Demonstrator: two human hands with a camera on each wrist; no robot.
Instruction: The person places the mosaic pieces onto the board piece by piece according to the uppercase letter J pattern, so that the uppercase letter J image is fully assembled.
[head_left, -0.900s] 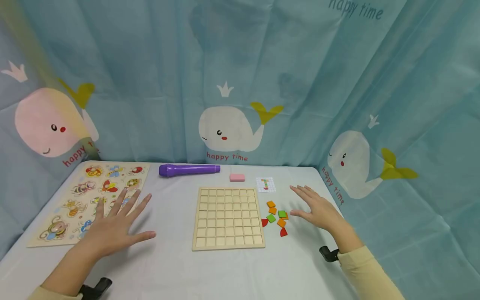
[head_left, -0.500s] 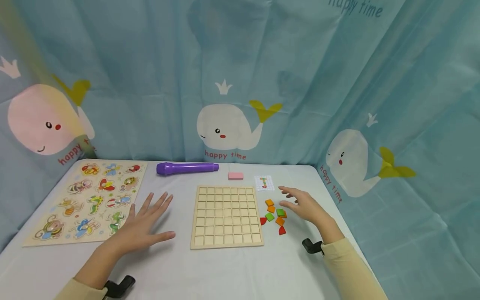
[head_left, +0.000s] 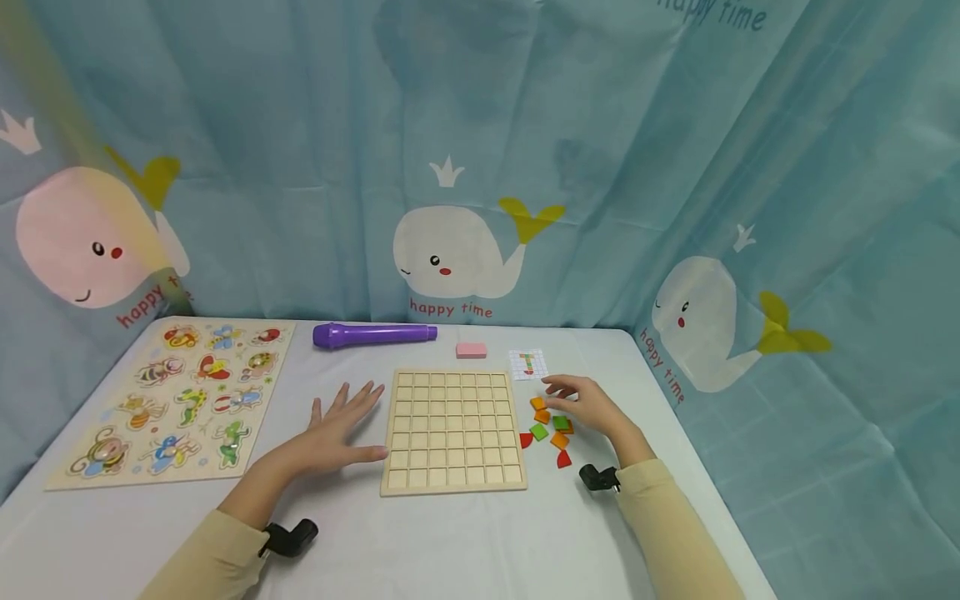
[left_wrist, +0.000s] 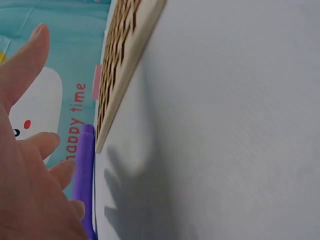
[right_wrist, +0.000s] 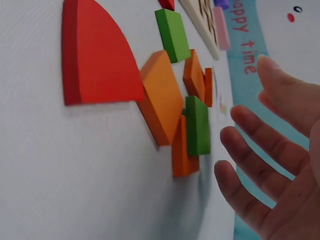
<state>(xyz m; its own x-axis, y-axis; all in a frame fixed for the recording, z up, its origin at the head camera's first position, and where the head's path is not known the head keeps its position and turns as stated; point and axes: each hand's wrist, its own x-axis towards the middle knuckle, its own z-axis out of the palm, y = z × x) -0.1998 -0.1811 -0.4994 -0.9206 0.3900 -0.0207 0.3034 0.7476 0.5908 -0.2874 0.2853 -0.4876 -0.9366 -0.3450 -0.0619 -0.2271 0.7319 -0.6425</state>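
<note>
A square wooden grid board (head_left: 453,432) lies in the middle of the table. My left hand (head_left: 330,440) hovers at its left edge, fingers spread, holding nothing; in the left wrist view its shadow falls on the white cloth. Right of the board lie several small tiles: orange squares (head_left: 558,441), green squares (head_left: 539,432) and red quarter-rounds (head_left: 564,459). One green tile (right_wrist: 198,125) rests partly over an orange one. Over the far side of these tiles is my right hand (head_left: 592,407), fingers loosely bent with nothing between them. A small pattern card (head_left: 528,364) lies just beyond its fingertips.
An insect picture puzzle board (head_left: 165,400) covers the table's left side. Along the back lie a purple microphone-shaped stick (head_left: 375,335) and a pink block (head_left: 471,351). A blue whale-print curtain (head_left: 300,167) hangs behind the table and down its right side.
Both hands have moved inward: the left from over the insect puzzle to the grid board's edge, the right leftward over the tiles, its fingers bending more. The tiles appear unmoved.
</note>
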